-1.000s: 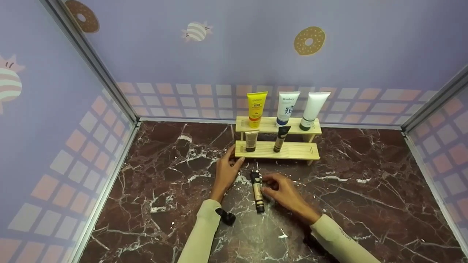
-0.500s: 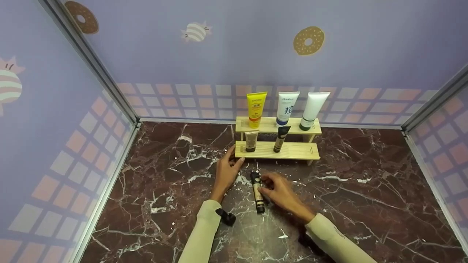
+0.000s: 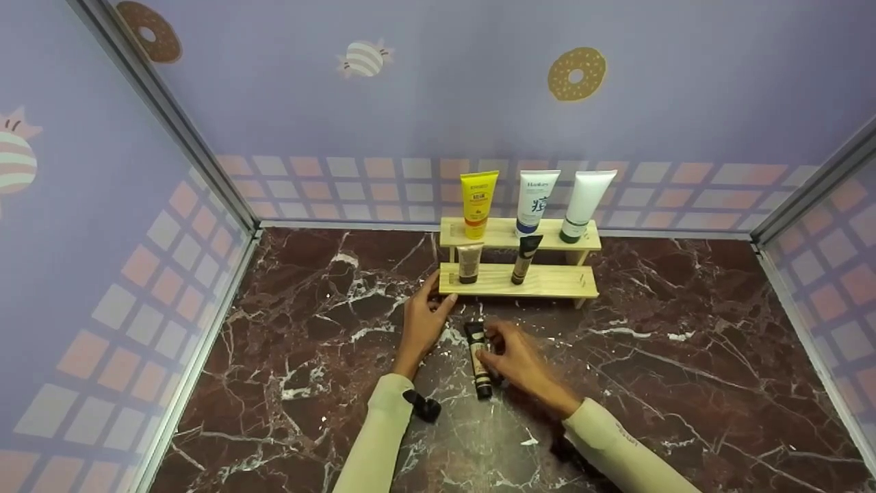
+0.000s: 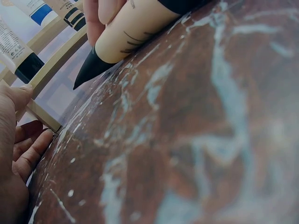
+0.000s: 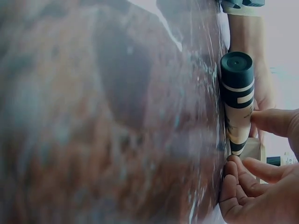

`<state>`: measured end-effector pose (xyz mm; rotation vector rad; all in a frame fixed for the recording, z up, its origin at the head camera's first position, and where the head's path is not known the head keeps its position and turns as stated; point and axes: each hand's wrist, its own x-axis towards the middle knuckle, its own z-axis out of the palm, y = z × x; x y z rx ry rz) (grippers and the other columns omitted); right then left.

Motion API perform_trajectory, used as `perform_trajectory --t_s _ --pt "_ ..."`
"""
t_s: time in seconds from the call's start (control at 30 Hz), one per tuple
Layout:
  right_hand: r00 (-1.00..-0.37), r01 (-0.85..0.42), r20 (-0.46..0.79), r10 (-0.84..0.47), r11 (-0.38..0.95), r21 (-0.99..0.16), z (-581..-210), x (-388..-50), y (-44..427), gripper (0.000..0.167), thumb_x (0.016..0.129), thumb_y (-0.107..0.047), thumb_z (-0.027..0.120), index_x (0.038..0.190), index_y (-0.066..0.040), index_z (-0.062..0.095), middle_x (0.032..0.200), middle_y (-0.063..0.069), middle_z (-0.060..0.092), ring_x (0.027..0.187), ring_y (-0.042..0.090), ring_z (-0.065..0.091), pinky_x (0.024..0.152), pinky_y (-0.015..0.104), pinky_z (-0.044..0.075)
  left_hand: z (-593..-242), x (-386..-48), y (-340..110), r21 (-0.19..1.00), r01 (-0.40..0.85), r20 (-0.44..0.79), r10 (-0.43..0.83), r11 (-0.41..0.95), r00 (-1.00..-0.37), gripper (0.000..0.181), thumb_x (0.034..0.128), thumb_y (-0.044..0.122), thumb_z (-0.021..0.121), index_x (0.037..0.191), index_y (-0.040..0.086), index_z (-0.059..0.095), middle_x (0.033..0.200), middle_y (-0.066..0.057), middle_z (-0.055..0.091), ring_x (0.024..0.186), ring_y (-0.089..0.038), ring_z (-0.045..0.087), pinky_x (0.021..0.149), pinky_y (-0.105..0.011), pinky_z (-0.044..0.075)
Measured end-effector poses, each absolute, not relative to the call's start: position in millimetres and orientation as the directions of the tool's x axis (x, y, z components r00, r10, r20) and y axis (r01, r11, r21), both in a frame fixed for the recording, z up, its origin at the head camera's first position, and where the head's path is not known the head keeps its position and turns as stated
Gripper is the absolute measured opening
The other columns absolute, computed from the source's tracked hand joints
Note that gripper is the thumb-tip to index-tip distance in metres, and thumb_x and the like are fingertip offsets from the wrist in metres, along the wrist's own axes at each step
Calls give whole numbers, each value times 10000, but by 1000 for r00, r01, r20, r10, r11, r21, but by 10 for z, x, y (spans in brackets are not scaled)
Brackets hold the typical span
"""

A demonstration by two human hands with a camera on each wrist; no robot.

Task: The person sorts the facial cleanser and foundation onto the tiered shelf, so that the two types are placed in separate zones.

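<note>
A black-and-beige squeeze tube point(image 3: 477, 363) lies on the marble-patterned table in front of a small two-step wooden stand point(image 3: 534, 289). My right hand point(image 3: 523, 359) pinches it from the right side, thumb on its middle and curled fingers near its flat black end. The right wrist view shows the thumb against the tube point(image 5: 238, 112) and the fingers by its narrow end. At the stand's lower left corner, my left hand point(image 3: 426, 322) grips the step's edge. Its thumb and fingers show around the stand's leg point(image 4: 43, 115) in the left wrist view.
On the lower step stand a small beige tube point(image 3: 469, 263) and a slim black tube point(image 3: 525, 260). The upper step bears a yellow tube point(image 3: 478, 203), a white-and-blue tube point(image 3: 537, 202) and a white tube point(image 3: 585, 205). Patterned walls point(image 3: 383, 123) enclose the table.
My right hand has moved slightly left onto the tube; its thumb, earlier beside it, now rests on it. My left hand stays at the stand.
</note>
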<state>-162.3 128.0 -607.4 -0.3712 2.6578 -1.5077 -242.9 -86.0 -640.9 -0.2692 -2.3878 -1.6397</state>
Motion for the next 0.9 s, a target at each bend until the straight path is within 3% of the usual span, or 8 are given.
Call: perform_trajectory --t_s 0.4,0.53,0.7,0.9 --pt "-973 -199 86 -215 583 -788 -6090 -1611 1181 425 883 -133 920 1230 20 727 1081 137 715 998 308 659 928 556 569 -6404 -2424 -857 899 272 282 21 343 -959 649 1052 184 791 1619 7 531 1402 -169 731 830 -199 754 686 -293 588" --pt "-973 -175 50 -223 585 -792 -6076 -1598 1150 477 896 -164 910 1288 29 719 1080 109 724 956 250 665 888 489 601 -6402 -2421 -861 903 261 270 22 342 -963 647 1057 188 785 1629 29 527 1409 -160 728 757 -160 730 649 -276 565" --pt "-968 -170 27 -251 567 -806 -6063 -1600 1121 410 918 -137 881 1264 21 729 954 40 738 785 147 668 704 340 614 -6401 -2419 -860 906 254 261 26 339 -965 646 1061 183 779 1636 39 521 1327 -163 761 613 -114 645 571 -252 491" --pt "-967 -137 -14 -255 564 -815 -6037 -1599 1093 329 933 -154 878 1200 -10 751 888 7 736 697 117 669 618 285 600 -6401 -2421 -862 906 256 266 19 337 -964 641 1055 177 786 1630 47 534 1261 -178 781 629 -89 655 578 -241 497"
